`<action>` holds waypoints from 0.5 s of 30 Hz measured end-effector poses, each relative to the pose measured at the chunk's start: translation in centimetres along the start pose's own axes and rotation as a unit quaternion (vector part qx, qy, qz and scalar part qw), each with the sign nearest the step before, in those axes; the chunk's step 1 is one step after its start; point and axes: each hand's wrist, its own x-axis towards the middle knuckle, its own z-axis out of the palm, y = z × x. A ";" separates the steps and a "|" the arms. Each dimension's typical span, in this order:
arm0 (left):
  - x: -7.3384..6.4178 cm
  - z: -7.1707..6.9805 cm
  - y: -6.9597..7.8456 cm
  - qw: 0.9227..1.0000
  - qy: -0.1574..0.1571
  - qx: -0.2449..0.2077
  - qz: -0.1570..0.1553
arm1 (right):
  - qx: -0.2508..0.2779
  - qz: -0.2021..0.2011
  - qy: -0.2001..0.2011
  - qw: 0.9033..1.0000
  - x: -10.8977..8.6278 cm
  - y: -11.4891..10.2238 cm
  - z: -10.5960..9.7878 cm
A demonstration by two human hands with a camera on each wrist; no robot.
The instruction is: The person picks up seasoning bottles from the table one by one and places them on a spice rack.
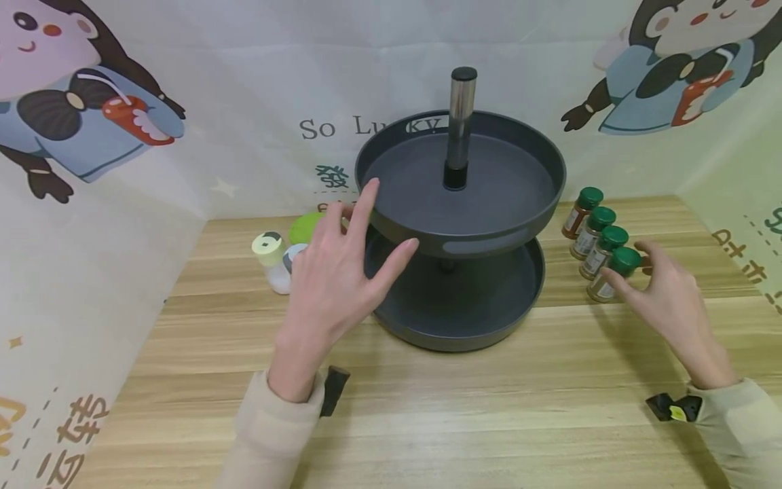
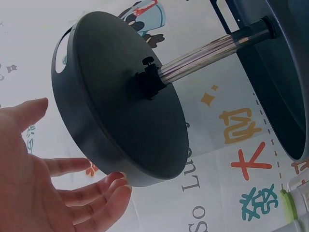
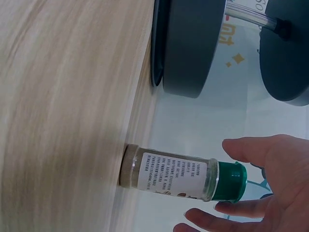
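A dark grey two-tier turntable stands on the wooden table, its round upper tray (image 1: 409, 190) joined to the lower tray (image 1: 452, 337) by a metal post (image 1: 461, 125). My left hand (image 1: 332, 278) is beside the upper tray's left front wall, fingers spread and slightly bent; whether a fingertip touches the wall, I cannot tell. On the right, my right hand (image 1: 672, 299) has thumb and fingers on either side of the nearest green-capped spice jar (image 3: 176, 173). The right wrist view shows a gap between thumb and cap. That jar stands upright on the table.
Several similar spice jars (image 1: 582, 212) line up behind the nearest one. Left of the turntable are a pale-lidded container (image 1: 269, 251) and a bright green round lid (image 1: 303, 227), partly behind my left hand. Printed cloth walls (image 1: 263, 81) enclose the table's back and sides.
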 end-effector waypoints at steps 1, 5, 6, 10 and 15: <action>0.1 0.1 0.0 1.000 -0.003 0.000 -0.004 | 0.000 0.001 -0.001 1.000 0.0 0.0 0.0; 0.5 0.2 0.2 1.000 -0.015 0.000 -0.018 | 0.004 0.003 -0.004 1.000 0.0 0.1 0.2; 0.6 0.2 0.2 1.000 -0.016 0.001 -0.020 | 0.005 0.004 -0.004 1.000 0.0 0.1 0.2; 0.9 0.4 0.4 0.999 -0.024 0.004 -0.028 | 0.010 0.007 -0.005 1.000 0.0 0.3 0.3; 1.2 0.5 0.6 0.999 -0.025 0.004 -0.029 | 0.011 0.004 0.008 1.000 -0.1 0.5 0.5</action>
